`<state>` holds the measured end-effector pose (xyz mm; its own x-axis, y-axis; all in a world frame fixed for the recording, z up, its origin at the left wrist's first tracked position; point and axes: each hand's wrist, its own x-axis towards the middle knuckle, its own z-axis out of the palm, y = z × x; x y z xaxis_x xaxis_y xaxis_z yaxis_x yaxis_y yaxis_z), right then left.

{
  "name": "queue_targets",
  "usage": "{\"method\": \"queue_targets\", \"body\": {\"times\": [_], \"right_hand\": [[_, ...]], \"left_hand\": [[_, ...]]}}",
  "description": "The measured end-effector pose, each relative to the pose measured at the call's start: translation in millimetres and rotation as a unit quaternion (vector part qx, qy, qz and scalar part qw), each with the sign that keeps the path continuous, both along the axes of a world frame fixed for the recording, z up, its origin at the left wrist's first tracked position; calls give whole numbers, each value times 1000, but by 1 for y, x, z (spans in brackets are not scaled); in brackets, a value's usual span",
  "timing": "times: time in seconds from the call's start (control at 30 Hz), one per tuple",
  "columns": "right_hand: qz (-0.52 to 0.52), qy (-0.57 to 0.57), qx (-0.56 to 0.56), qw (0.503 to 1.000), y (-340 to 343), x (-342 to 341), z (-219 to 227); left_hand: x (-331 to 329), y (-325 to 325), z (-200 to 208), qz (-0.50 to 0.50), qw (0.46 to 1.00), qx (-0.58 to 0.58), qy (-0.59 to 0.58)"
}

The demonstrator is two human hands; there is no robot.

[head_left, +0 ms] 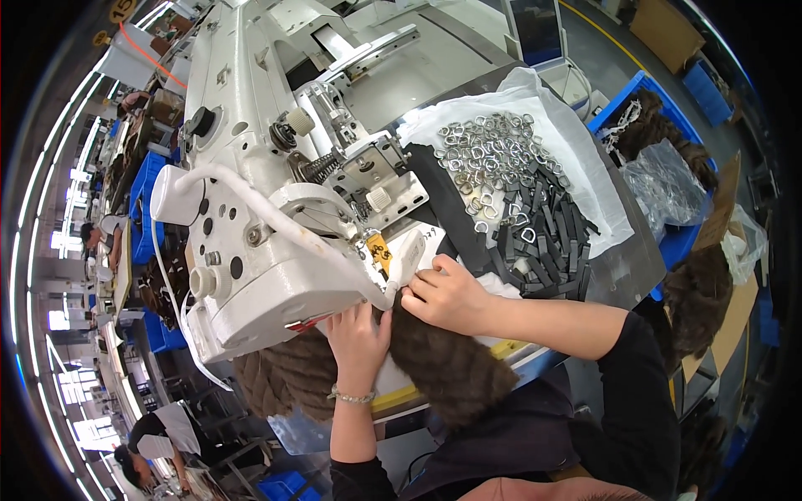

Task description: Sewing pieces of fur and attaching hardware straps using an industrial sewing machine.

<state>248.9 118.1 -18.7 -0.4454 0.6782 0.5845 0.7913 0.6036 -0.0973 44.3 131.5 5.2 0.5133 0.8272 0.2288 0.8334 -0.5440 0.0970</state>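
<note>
Under the head of a white sewing machine (284,284), my left hand (357,341) lies with its fingers stretched forward, their tips partly hidden by the machine. Beside it my right hand (444,298) is closed, fingers bent and pressed together near the needle area. Whatever its fingertips pinch is too hidden to make out. A brown furry fabric piece (451,371) hangs from between my hands over the table's front edge. More brown fur (288,376) lies left of my left wrist. The lamp's white tip (405,263) sits just ahead of my right fingers.
On a white cloth (614,221) to the right lie many metal D-rings (489,150) and a heap of short black straps (547,238). A blue crate (642,83) with brown fur and clear plastic stands beyond the table. Another person (159,438) works at the far lower left.
</note>
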Motion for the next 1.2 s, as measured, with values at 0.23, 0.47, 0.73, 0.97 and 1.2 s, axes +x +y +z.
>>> {"method": "queue_targets", "body": {"times": [0.23, 0.47, 0.73, 0.97, 1.2], "right_hand": [[14, 26, 44, 999, 6, -2, -6], [29, -22, -10, 999, 0, 6, -2], [77, 6, -43, 996, 10, 32, 10], [-16, -23, -133, 991, 16, 61, 32], [-4, -27, -162, 986, 16, 57, 32]], "left_hand": [[1, 0, 1, 2, 1000, 10, -24], [2, 0, -2, 8, 1000, 3, -19], [0, -1, -3, 4, 999, 14, -35], [-2, -1, -6, 12, 998, 19, -53], [-7, 0, -16, -4, 995, 65, -71]]}}
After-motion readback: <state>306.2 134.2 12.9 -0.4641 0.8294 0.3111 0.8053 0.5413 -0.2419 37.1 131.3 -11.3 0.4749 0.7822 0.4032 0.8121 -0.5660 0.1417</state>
